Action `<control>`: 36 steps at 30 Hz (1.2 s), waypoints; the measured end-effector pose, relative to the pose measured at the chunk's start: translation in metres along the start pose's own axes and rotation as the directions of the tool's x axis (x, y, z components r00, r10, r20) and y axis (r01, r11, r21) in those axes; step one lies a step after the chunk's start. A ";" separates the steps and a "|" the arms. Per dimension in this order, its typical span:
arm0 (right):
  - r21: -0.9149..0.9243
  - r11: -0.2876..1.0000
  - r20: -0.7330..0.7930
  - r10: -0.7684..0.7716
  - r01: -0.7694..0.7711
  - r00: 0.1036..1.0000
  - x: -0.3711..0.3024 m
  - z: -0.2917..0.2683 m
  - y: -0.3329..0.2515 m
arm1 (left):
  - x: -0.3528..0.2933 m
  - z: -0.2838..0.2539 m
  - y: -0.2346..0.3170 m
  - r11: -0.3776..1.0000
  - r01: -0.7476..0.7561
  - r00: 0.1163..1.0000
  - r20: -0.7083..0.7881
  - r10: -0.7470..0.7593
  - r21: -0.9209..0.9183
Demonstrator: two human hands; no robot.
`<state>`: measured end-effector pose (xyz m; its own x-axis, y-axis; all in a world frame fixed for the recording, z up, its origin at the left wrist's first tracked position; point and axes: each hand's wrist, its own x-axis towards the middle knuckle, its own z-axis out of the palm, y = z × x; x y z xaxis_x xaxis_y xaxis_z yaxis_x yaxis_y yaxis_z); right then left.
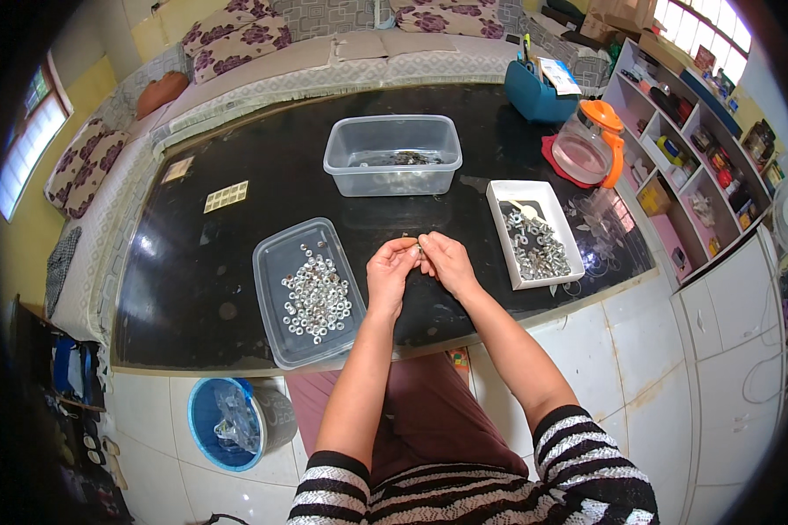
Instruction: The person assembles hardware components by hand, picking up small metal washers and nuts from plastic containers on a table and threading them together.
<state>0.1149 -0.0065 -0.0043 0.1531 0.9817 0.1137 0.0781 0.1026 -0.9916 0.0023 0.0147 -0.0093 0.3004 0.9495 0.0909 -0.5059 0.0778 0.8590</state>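
Note:
My left hand [390, 270] and my right hand [447, 263] meet above the near middle of the black table [236, 302]. Fingertips of both are pinched together on something tiny, mostly hidden between them; its kind does not show. To the left lies a clear plastic lid [282, 350] with many loose metal nuts [318, 293] spread over it. On the right, a white cardboard box [534, 282] holds a heap of small silvery metal fasteners [541, 249]. Beyond my hands stands a clear plastic tub [392, 182] with small dark and shiny pieces [411, 158] at its bottom.
An orange-lidded glass jug [584, 150] sits on a red mat at the far right, near a teal holder [534, 94]. A yellowish card [226, 197] lies at the far left. Below the table's front edge is a blue bin [203, 429]; shelves [665, 144] flank the right.

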 end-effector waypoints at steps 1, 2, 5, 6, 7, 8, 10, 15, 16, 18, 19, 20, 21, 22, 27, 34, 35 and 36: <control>0.003 1.000 -0.044 -0.023 0.023 0.999 -0.001 0.002 -0.003 | 0.000 -0.001 -0.001 1.000 -0.008 1.000 0.005 0.008 -0.014; 0.003 1.000 -0.045 -0.022 0.022 0.999 -0.001 0.003 -0.003 | 0.000 -0.001 -0.001 1.000 -0.007 1.000 0.006 0.007 -0.014; 0.030 0.997 -0.028 -0.076 0.076 0.997 -0.001 0.002 -0.002 | 0.000 0.001 0.000 1.000 0.007 1.000 0.021 -0.006 -0.022; 0.007 0.999 0.011 -0.037 0.037 0.999 0.000 -0.001 0.000 | 0.000 0.000 0.000 1.000 -0.002 1.000 0.017 0.002 0.004; -0.018 1.000 0.049 0.002 -0.002 0.999 0.000 -0.002 0.000 | 0.000 0.000 -0.001 1.000 -0.011 1.000 0.014 0.010 0.029; -0.018 1.000 0.048 0.003 -0.002 0.999 0.000 -0.002 -0.001 | 0.000 0.000 -0.001 1.000 -0.010 1.000 0.014 0.010 0.028; -0.065 0.998 0.006 -0.021 0.021 1.000 -0.001 0.000 -0.005 | 0.001 -0.001 -0.002 0.999 -0.007 1.000 0.003 0.007 0.035; -0.009 0.999 -0.036 -0.040 0.040 0.999 -0.001 0.000 -0.001 | 0.000 0.001 0.000 1.000 -0.001 1.000 0.019 0.001 0.001; -0.020 1.000 0.012 -0.019 0.020 1.000 0.000 -0.001 0.001 | -0.001 0.002 0.001 1.000 -0.003 1.000 0.029 0.003 0.008; -0.032 0.999 0.023 -0.014 0.015 1.000 0.001 -0.003 0.001 | 0.000 0.001 -0.001 1.000 -0.007 1.000 0.017 0.006 0.019; -0.043 0.999 0.033 -0.008 0.009 0.999 0.001 -0.002 0.001 | 0.001 0.000 -0.002 1.000 -0.010 1.000 0.004 0.010 0.029; -0.043 0.999 0.034 -0.007 0.008 0.999 0.000 -0.001 -0.001 | 0.001 -0.001 -0.003 1.000 -0.009 1.000 0.003 0.009 0.029; -0.017 1.000 -0.007 -0.023 0.023 1.000 -0.001 0.001 -0.005 | 0.001 -0.003 -0.003 1.000 -0.011 1.000 0.010 0.011 0.027; 0.008 0.999 -0.049 -0.038 0.038 0.998 -0.002 0.003 -0.007 | 0.002 -0.003 -0.003 1.000 -0.012 1.000 0.018 0.012 0.024; -0.029 0.999 0.012 -0.032 0.032 0.999 0.000 -0.002 -0.001 | 0.001 -0.002 -0.003 1.000 -0.011 0.999 0.036 0.011 0.012; 0.031 0.998 -0.047 -0.056 0.058 0.997 -0.002 0.003 -0.007 | 0.001 -0.003 -0.002 1.000 -0.001 1.000 0.031 0.002 -0.012; 0.031 0.998 -0.046 -0.057 0.058 0.997 -0.002 0.003 -0.004 | 0.001 -0.002 -0.001 1.000 -0.002 1.000 0.031 0.003 -0.012; 0.017 0.997 -0.031 -0.068 0.069 0.997 -0.001 0.002 -0.002 | 0.000 0.000 0.000 1.000 0.001 0.999 0.036 0.000 -0.024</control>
<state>0.1124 -0.0071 -0.0029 0.1777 0.9670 0.1827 0.0712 0.1725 -0.9824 0.0022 0.0149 -0.0089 0.3292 0.9380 0.1084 -0.5252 0.0865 0.8466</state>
